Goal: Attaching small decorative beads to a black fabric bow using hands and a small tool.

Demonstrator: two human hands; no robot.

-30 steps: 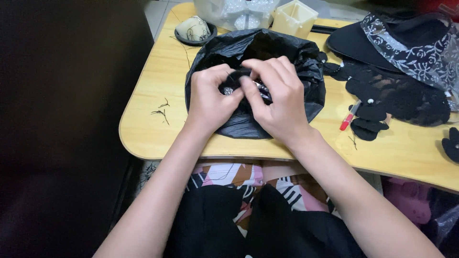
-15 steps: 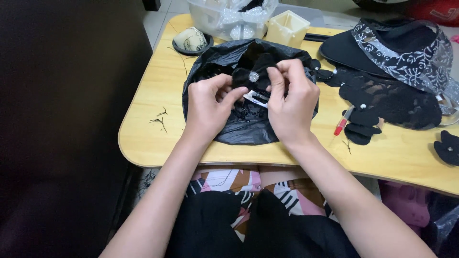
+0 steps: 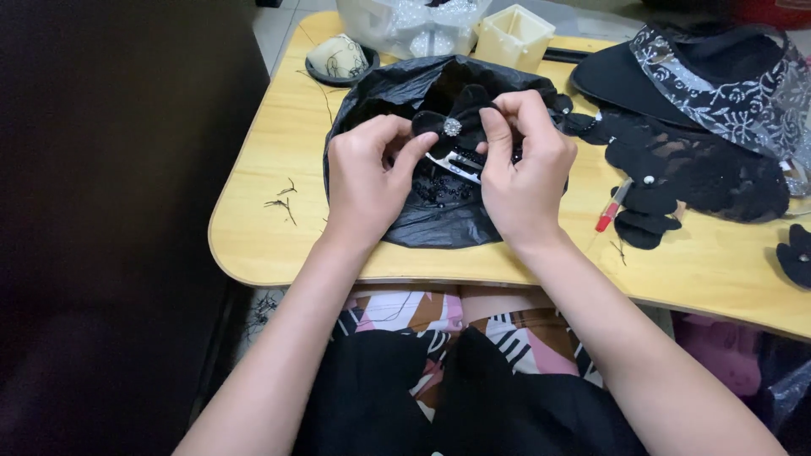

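Note:
Both hands hold a small black fabric bow point(image 3: 456, 118) with a round sparkling stone at its middle, above a black plastic bag point(image 3: 439, 211) on a light wooden table point(image 3: 270, 245). My left hand point(image 3: 367, 181) pinches the bow's left side. My right hand point(image 3: 524, 165) grips its right side. A metal hair clip point(image 3: 454, 166) shows under the bow between the two hands. Small black beads lie inside the bag below the clip.
Black lace flower pieces point(image 3: 667, 165) and a red-tipped pen point(image 3: 610, 207) lie to the right. A black sun visor with lace point(image 3: 718, 76) is at far right. A cream square box point(image 3: 515, 35), a clear bag of white beads point(image 3: 414, 25) and a dark dish point(image 3: 338, 61) stand behind. Thread scraps point(image 3: 283, 203) lie left.
The hands have lifted off the bag and drawn apart. The bow with its stone, hidden under the fingers before, now shows between them.

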